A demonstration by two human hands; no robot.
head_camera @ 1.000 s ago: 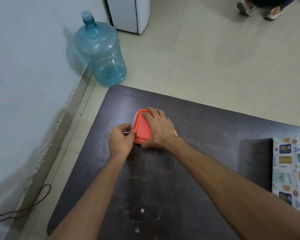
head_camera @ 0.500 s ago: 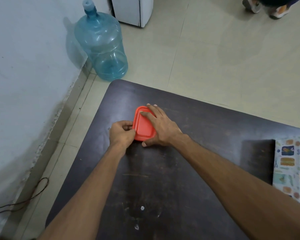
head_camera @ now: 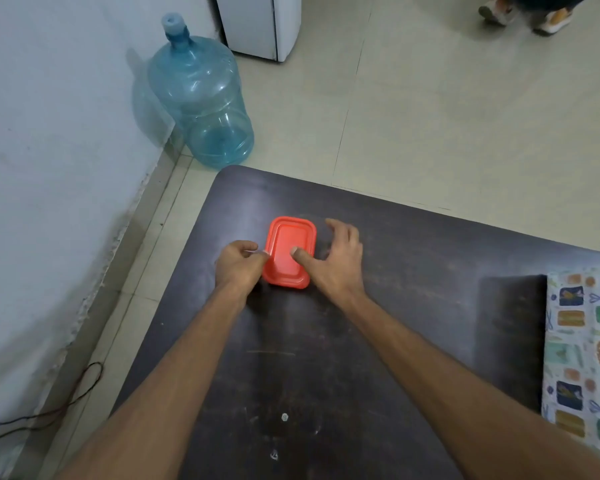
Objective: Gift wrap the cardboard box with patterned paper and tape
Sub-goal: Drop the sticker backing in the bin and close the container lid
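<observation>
Paper point(head_camera: 584, 358) white with colourful pictures

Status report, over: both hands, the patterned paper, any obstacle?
Left hand pinches a pale strip, maybe tape, at edge of red container. Right hand relaxed, thumb on its top. Patterned paper at right edge of table, untouched. Nothing in the way.

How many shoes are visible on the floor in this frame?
2: one pale grey shoe at the top right edge, one orange-marked shoe just right of it; both partly cropped.

Container point(head_camera: 288, 252) on table point(head_camera: 395, 341), patterned paper point(head_camera: 582, 358) at its right edge, water bottle point(head_camera: 201, 95) beyond
</observation>
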